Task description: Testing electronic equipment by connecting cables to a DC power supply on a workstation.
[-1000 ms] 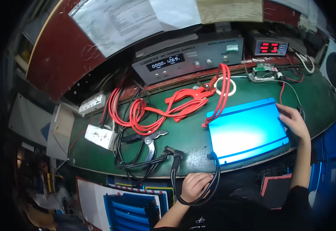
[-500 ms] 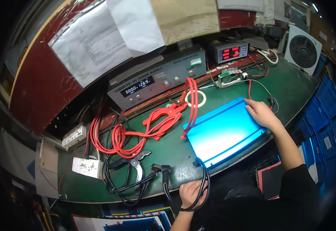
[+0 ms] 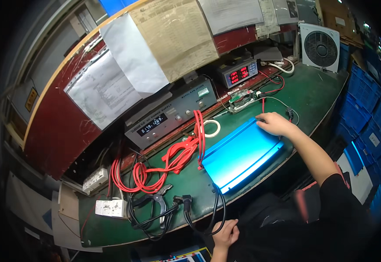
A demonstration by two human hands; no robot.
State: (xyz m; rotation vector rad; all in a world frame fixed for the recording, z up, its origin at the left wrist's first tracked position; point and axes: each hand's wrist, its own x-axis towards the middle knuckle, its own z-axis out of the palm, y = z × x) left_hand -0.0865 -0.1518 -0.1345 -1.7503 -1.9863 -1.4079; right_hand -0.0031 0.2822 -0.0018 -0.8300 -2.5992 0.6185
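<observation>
- Green counter [image 3: 319, 94], beneath everything listed.
- Grey power supply [image 3: 168, 120], at 10 o'clock from the blue box.
- Blue box [image 3: 243, 155], flat on the counter, near its front edge.
- Red cables [image 3: 176, 168], at 9 o'clock from the box.
- Right hand [image 3: 278, 124], touching the box between 1 and 2 o'clock, fingers bent; cannot tell whether they grip.
- Left hand [image 3: 226, 234], at 6 o'clock, fingers curled; cannot tell whether they hold the black cable [image 3: 223, 206].

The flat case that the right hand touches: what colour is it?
The case is bright blue, shown best in the head view.
</observation>
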